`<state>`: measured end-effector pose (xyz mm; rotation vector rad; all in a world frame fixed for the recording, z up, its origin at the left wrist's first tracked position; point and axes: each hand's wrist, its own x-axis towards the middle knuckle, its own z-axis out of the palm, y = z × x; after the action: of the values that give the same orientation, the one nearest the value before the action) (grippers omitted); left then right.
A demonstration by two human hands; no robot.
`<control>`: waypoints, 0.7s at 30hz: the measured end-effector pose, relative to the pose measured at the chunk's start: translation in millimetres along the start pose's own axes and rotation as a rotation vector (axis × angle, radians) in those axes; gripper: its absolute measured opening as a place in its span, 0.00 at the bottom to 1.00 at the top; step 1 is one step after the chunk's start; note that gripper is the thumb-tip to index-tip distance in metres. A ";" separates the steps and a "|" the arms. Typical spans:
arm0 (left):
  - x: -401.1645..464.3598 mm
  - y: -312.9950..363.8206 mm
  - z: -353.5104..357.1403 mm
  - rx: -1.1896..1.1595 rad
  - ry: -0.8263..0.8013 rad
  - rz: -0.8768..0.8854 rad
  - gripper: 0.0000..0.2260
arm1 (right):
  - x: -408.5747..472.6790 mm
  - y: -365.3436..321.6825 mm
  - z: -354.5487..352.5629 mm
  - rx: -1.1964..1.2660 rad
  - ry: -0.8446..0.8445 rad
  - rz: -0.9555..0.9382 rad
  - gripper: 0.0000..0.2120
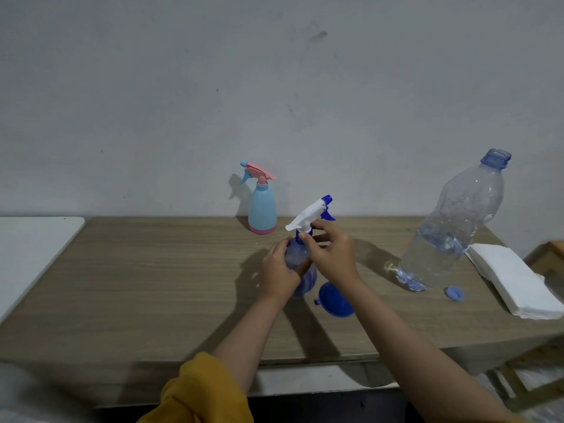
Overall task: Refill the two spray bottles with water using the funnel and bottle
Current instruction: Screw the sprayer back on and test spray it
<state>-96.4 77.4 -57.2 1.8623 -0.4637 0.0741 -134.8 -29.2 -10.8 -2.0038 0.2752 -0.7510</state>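
A clear blue spray bottle with a white and blue trigger head stands mid-table. My left hand grips its body. My right hand pinches the collar under the trigger head. A blue funnel lies on the table just right of this bottle. A second spray bottle, light blue with a pink trigger, stands upright by the wall. A large clear water bottle, uncapped and partly filled, stands at the right. Its blue cap lies beside its base.
The wooden table runs along a grey wall. A stack of white napkins lies at the right end. A white surface adjoins the table at the left. A wooden frame stands beyond the right edge.
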 end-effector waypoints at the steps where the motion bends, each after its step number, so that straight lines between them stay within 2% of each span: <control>1: 0.0 0.2 0.1 -0.004 0.004 -0.002 0.22 | 0.8 0.3 -0.7 0.008 -0.011 0.017 0.11; 5: 0.0 -1.0 1.3 -0.016 0.021 0.007 0.22 | -0.4 4.3 0.8 0.034 -0.023 0.055 0.13; 12: 0.0 -4.9 2.9 -0.016 0.016 -0.007 0.22 | -5.1 12.7 15.8 0.133 0.103 0.127 0.18; 21: -0.5 -0.3 1.9 -0.025 0.021 -0.023 0.22 | -2.3 12.2 13.5 0.174 0.056 0.114 0.13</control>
<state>-97.1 75.9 -58.3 1.8403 -0.4265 0.0719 -127.1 -25.0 -26.9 -1.7902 0.3419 -0.7340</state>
